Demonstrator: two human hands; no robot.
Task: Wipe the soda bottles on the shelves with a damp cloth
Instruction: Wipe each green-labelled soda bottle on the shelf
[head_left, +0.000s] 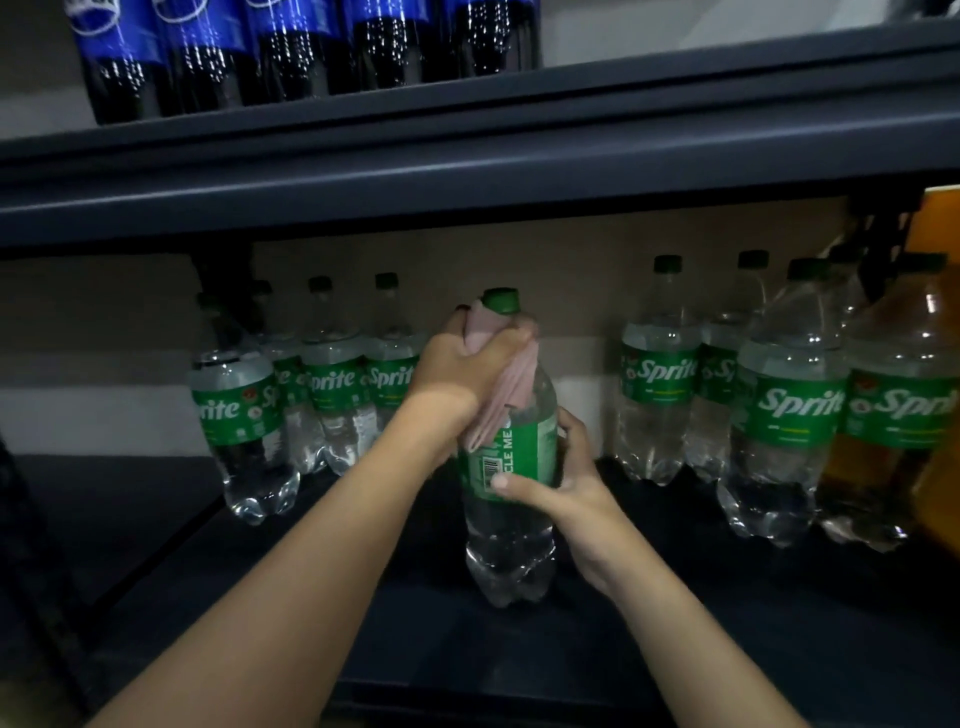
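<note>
With the left hand (457, 364) clenching the pink cloth (501, 384) around the neck and the right hand (558, 478) gripping its label, the Sprite bottle (511, 467) could tip if rubbed hard.

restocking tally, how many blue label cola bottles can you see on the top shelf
5, side by side at the left of the upper shelf. Their tops are cut off, and more may stand behind them.

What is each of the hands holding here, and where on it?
The left hand grips a pink cloth against the Sprite bottle's neck and shoulder. The right hand grips that bottle round its green label.
</note>
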